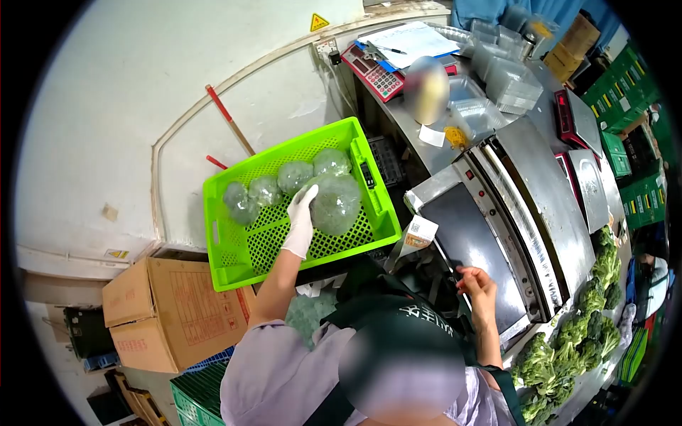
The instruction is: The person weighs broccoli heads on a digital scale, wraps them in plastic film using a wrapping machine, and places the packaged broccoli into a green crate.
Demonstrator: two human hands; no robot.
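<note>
My left hand (301,219), in a white glove, reaches into a bright green plastic crate (280,273). Its fingers are closed on the side of a large round bundle in clear film (336,206), pale green inside; the exact contents cannot be made out. Several smaller film-wrapped bundles (295,176) lie in a row along the crate's far side. Bare and loosely curled, my right hand (477,285) is above the near edge of a metal wrapping machine (472,248), its fingers slightly apart with nothing visible in them.
Loose broccoli (568,348) is heaped on the table at the right. Behind the machine are clear plastic trays (511,85), a red scale (373,71) and a clipboard with paper (412,44). A cardboard box (177,312) stands left of me, below the crate.
</note>
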